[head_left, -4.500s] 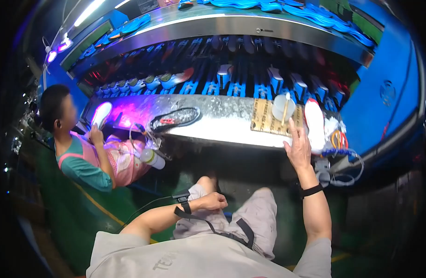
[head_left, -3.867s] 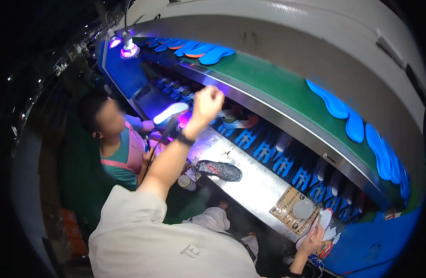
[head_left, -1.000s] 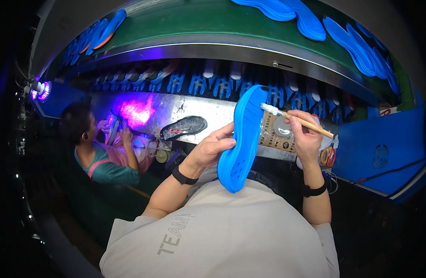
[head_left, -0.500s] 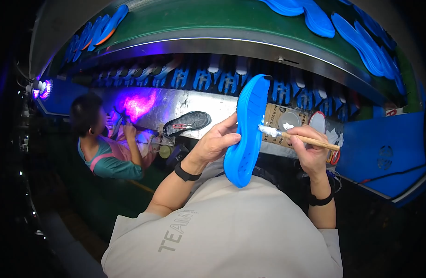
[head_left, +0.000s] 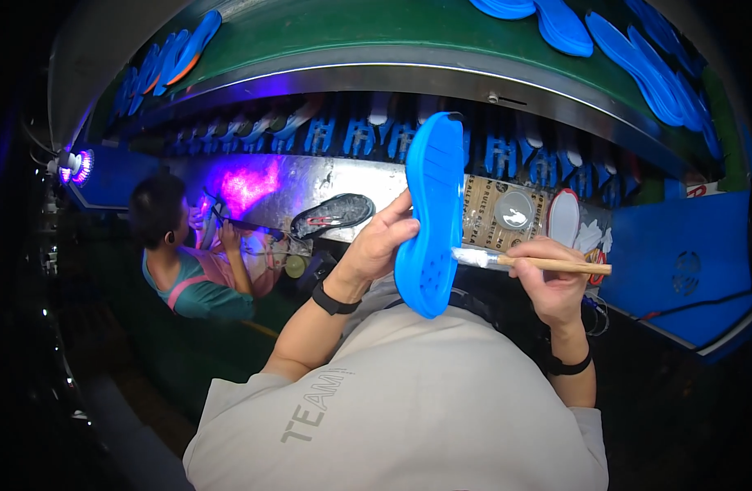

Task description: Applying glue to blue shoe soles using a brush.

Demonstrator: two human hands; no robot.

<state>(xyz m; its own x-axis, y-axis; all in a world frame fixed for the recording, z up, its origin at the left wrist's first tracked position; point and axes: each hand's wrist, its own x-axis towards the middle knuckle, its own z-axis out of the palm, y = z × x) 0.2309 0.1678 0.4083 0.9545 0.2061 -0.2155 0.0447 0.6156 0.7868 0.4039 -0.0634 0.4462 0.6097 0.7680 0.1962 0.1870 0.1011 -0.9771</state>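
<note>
My left hand (head_left: 382, 247) grips a blue shoe sole (head_left: 436, 204) by its left edge, thumb on top, and holds it upright in front of my chest. Pinched in my right hand (head_left: 552, 282) is a brush with a wooden handle (head_left: 585, 268). White coats its bristles, and their tip touches the sole's right edge below its middle. Beyond the brush, a round dish (head_left: 513, 211) with white paste sits on printed cardboard (head_left: 477, 217). To the left, a dark shoe upper (head_left: 333, 214) lies on the metal bench (head_left: 302, 173).
A green conveyor belt (head_left: 351, 37) crosses the far side, carrying blue soles (head_left: 638, 78). Beneath its metal edge runs a row of blue holders (head_left: 500, 155). A red-rimmed white sole (head_left: 564, 216) lies right of the dish. At left a co-worker (head_left: 198, 274) sits near a purple lamp (head_left: 80, 167).
The brush tip has moved down along the sole's right edge, toward the end nearest me. The sole has shifted slightly left and away from me.
</note>
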